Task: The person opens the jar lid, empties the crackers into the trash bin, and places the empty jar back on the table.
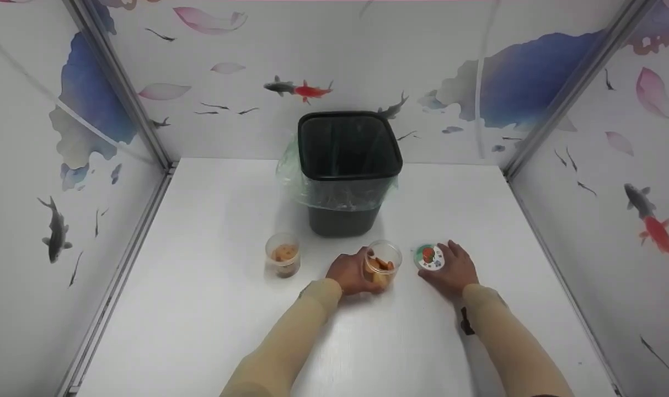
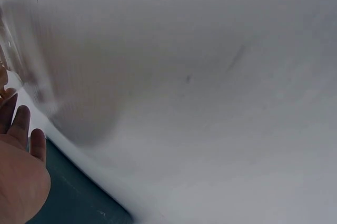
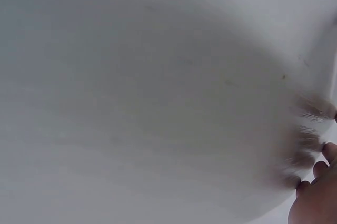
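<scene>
My left hand (image 1: 352,274) grips a clear plastic tub (image 1: 390,252) of orange snack pieces from its left side, thumb and fingers round the wall. The tub is open at the top. In the left wrist view, part of that hand (image 2: 23,176) shows at the lower left, with the tub cut off by the edge. My right hand (image 1: 456,271) holds a round printed lid (image 1: 429,257), green and white with a red picture, between thumb and fingers. In the right wrist view, fingertips (image 3: 327,150) come down close to the white table; the lid is out of sight there.
A second clear tub (image 1: 283,255) with orange-brown pieces stands left of my left hand. Behind the tubs is a black bin (image 1: 342,223) with a pale green liner bag (image 1: 291,168) over its rim. Printed wall panels (image 1: 340,49) enclose the white table (image 1: 213,231) at back and sides.
</scene>
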{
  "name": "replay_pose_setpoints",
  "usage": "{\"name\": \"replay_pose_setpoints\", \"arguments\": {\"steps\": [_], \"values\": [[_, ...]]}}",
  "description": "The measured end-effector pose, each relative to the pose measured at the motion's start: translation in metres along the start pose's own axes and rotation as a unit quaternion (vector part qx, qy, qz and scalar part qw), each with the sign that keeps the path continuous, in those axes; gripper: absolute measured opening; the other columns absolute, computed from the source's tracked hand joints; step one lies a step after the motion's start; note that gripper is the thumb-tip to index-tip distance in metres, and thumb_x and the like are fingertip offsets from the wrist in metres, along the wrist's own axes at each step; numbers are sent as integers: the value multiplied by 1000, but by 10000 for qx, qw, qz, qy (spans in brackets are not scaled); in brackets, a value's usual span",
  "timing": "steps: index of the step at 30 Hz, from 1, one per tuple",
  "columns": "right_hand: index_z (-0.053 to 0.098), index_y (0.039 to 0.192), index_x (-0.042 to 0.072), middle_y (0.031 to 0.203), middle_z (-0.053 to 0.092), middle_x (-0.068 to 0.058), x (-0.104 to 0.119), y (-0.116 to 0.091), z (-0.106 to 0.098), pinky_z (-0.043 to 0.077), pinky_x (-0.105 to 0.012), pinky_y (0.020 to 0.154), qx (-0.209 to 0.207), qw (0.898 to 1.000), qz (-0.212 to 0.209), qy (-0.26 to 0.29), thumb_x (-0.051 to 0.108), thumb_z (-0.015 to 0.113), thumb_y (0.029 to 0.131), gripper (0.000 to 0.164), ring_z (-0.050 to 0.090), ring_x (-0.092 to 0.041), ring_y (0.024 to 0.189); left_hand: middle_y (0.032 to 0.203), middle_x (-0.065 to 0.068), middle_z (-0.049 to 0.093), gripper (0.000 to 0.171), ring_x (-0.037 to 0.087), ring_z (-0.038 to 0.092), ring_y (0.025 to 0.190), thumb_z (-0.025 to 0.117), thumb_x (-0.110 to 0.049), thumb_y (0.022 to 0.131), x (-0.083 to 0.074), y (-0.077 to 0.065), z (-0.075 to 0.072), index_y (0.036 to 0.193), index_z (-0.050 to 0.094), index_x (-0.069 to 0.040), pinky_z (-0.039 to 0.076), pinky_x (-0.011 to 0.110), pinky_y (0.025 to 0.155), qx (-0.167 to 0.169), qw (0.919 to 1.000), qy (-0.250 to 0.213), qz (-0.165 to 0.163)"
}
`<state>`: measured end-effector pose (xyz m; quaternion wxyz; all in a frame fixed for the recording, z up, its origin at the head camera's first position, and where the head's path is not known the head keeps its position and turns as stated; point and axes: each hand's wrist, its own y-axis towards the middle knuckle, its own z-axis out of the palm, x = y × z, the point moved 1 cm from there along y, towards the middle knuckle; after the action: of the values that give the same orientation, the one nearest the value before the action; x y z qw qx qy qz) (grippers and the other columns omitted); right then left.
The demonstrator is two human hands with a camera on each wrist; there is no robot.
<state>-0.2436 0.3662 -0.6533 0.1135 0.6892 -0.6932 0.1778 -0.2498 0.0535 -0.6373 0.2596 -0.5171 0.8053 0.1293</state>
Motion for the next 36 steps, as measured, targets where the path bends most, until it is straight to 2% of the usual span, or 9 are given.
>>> {"name": "replay_pose_setpoints", "arguments": {"steps": [4,9,22,29,36], "values": [[34,152,4,158,19,-28,13,-8,-11,19,-64,112,24,9999,35,129,64,72,81,100,18,-51,142,109,-1,70,91,22,62,100,81,-65,65,0,0,0,139,45,-26,48,35,93,22,10000,5,8],[37,151,4,157,21,-27,20,-13,-16,20,-64,112,-42,9999,17,122,61,73,81,97,20,-50,142,108,0,70,92,23,62,100,81,-65,64,0,1,0,139,45,-25,48,35,93,13,10000,39,26],[35,151,2,157,20,-28,20,-12,-15,18,-64,113,14,10000,47,52,60,73,82,98,18,-51,142,113,-1,69,93,22,62,102,79,-66,65,0,1,1,141,45,-24,49,35,94,16,10000,13,24],[34,152,5,158,19,-27,1,-4,-1,21,-64,112,-58,10000,2,70,67,70,80,102,19,-50,142,109,-4,70,91,20,62,99,78,-66,66,-1,-1,-2,140,46,-25,49,33,92,36,10000,42,42],[34,153,4,158,20,-27,10,-9,-13,19,-64,112,10,9999,-48,111,63,73,80,101,18,-50,143,108,-3,70,90,20,62,97,78,-67,66,-1,-1,-2,138,46,-24,50,33,90,-20,9999,74,83]]}}
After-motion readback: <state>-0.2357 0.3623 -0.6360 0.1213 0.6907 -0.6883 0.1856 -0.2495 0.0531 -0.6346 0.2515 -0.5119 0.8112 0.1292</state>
